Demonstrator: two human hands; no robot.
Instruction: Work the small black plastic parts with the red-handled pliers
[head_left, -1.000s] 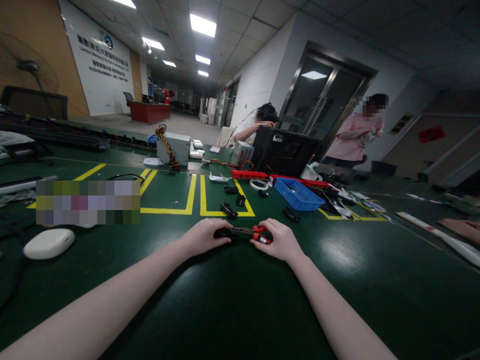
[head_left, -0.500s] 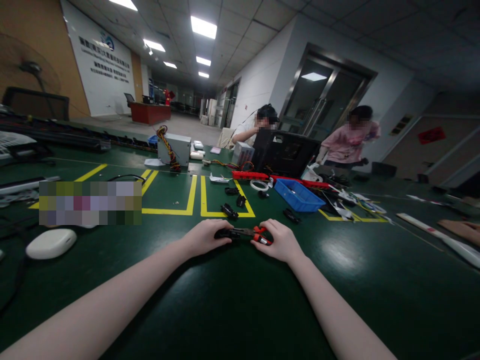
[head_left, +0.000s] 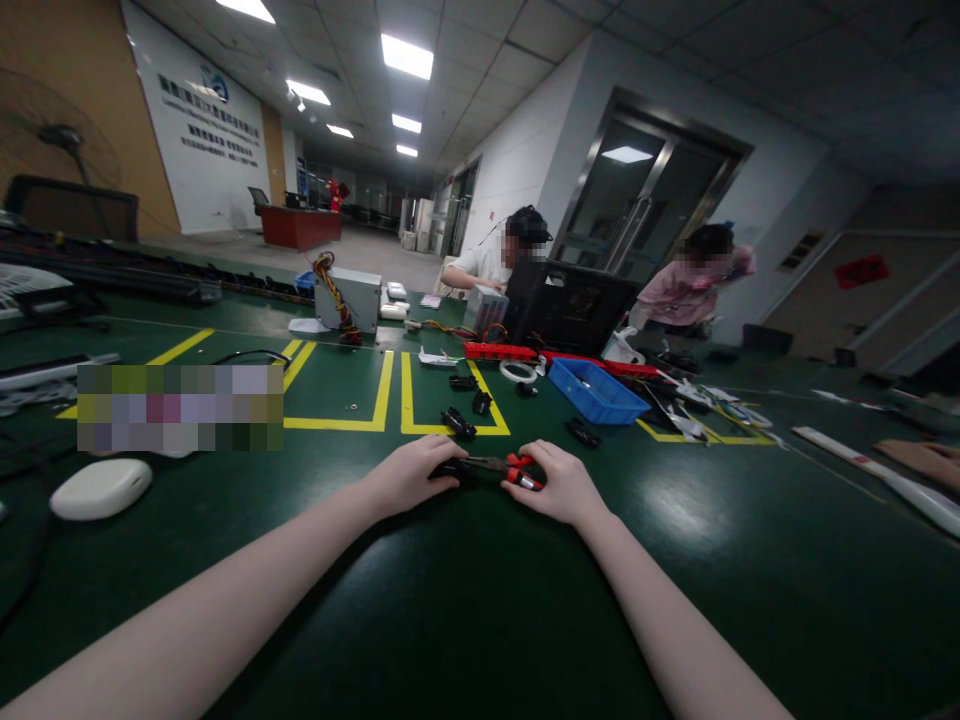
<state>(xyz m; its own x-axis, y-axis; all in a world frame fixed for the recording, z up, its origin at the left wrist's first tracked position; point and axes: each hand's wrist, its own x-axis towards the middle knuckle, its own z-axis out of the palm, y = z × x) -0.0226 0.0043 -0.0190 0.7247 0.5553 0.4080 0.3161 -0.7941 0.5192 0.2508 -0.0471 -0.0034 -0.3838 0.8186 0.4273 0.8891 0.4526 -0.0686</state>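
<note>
My right hand (head_left: 556,482) is closed around the red handles of a pair of pliers (head_left: 517,466), whose jaws point left. Between the fingers of my left hand (head_left: 412,474) is a small black part (head_left: 454,468), mostly covered by the fingers; its kind I cannot make out. The plier jaws reach to this part, but whether they grip it is too small to tell. Just beyond my hands lie several similar black parts (head_left: 459,422) in and near a yellow-taped rectangle. A single black piece (head_left: 583,432) rests farther right.
A blue plastic bin (head_left: 598,392) stands beyond my right hand. Behind it are a red strip (head_left: 501,351) and a black computer case (head_left: 574,308). A metal power supply (head_left: 358,300) with cables sits back left. A white rounded object (head_left: 103,488) lies left. Two people are across the table.
My left fingers have shifted slightly on the black part. The pliers stay almost where they were. Across the table, one person has lowered an arm and the other leans further down.
</note>
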